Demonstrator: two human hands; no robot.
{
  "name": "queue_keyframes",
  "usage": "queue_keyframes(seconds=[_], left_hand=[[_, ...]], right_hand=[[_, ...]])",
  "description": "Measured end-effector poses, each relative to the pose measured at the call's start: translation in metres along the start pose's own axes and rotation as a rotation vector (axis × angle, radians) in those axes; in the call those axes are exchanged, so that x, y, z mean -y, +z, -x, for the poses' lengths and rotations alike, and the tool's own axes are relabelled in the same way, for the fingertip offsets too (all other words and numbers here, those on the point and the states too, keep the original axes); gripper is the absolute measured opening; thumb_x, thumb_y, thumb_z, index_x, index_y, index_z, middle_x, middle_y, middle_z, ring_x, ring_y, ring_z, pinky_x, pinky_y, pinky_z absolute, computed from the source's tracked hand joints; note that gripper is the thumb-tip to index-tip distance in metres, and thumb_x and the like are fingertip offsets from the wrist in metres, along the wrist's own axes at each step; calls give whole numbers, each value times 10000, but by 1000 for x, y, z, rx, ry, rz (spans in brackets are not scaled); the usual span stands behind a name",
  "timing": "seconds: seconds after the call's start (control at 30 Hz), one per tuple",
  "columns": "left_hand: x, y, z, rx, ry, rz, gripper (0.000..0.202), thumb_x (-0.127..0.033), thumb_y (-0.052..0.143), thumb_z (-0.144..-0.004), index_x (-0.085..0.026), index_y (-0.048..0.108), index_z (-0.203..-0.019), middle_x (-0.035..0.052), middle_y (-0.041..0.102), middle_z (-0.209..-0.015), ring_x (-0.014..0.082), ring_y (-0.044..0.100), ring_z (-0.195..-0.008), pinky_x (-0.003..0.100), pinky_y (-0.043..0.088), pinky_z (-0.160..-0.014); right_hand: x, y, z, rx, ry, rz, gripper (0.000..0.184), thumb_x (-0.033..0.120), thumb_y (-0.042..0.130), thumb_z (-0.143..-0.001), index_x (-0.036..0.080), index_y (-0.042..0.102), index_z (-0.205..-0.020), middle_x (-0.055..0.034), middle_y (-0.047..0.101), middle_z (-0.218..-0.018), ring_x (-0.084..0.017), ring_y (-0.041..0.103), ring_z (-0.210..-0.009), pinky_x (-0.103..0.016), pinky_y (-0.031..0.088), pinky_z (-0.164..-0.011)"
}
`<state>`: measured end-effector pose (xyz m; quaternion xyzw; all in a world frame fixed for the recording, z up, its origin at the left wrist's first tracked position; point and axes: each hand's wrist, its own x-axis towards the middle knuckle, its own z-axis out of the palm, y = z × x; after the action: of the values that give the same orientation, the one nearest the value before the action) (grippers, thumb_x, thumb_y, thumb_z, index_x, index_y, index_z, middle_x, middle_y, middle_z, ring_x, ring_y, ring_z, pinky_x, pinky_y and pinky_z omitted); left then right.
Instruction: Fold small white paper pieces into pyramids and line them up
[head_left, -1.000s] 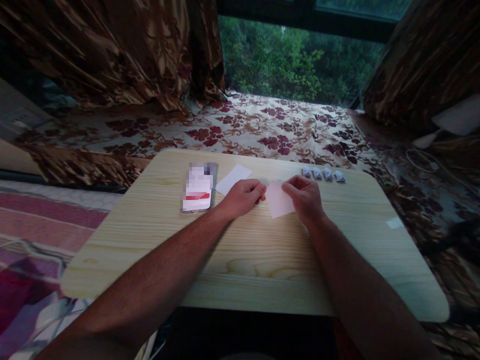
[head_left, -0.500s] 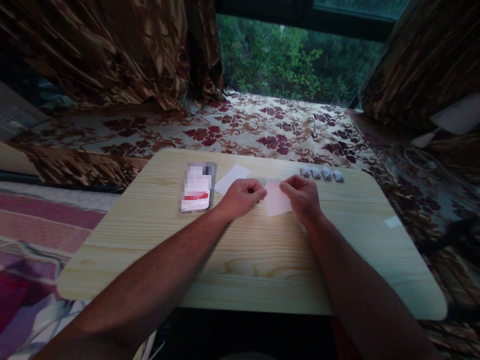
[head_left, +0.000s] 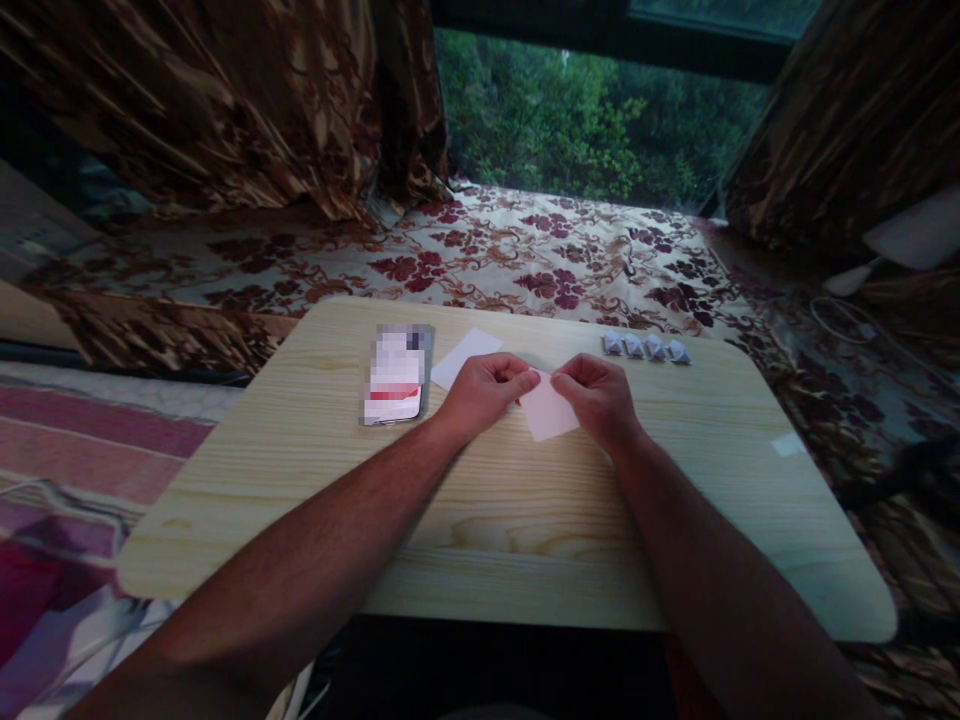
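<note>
A small pale pink paper square point(head_left: 547, 415) sits between my two hands above the light wooden table point(head_left: 510, 510). My left hand point(head_left: 487, 390) pinches its upper left corner with curled fingers. My right hand point(head_left: 596, 392) pinches the upper right edge, fingers also curled. Another white paper slip point(head_left: 465, 357) lies flat on the table just behind my left hand. Several small folded paper shapes point(head_left: 645, 347) stand in a row at the far right of the table, apart from both hands.
A phone point(head_left: 396, 375) lies face up to the left of the white slip. A floral cloth point(head_left: 487, 250) covers the ledge behind the table, with brown curtains on both sides of a window. Striped bedding lies at the lower left.
My hands have drawn closer together; the left hand's fingers now touch the paper's top corner, and the paper has shifted slightly left.
</note>
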<state>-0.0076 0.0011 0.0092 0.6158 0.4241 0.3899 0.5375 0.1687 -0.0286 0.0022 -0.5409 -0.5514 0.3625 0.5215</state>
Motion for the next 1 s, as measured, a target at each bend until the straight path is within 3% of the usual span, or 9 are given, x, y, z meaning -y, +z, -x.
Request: queue_keyframes(seconds=[0.17,0.67,1.0], left_hand=[[5,0,-3,-47,33,-5,253,-379,718,-749,-129,711,-787,23,660,-678,106,548,-607,234,413,-568],[9,2,-5,-65,88,2,175,-301,706,-731,-149,635,-678,-11,601,-609,99,494,-559,226,362,-530],[12,1,-5,-8,130,3,142,-280,683,-751,-149,646,-708,-31,546,-595,87,448,-555,220,323,-525]], right_hand=[[0,1,1,15,-13,53,152,269,664,-737,179,602,-631,38,537,-549,-89,419,-492,-236,297,-466],[-1,3,1,58,2,42,129,260,653,-727,177,605,-641,43,551,-527,-85,435,-460,-227,310,-448],[-6,5,2,115,-2,78,126,294,662,-754,174,649,-717,16,606,-583,-106,497,-485,-232,336,-452]])
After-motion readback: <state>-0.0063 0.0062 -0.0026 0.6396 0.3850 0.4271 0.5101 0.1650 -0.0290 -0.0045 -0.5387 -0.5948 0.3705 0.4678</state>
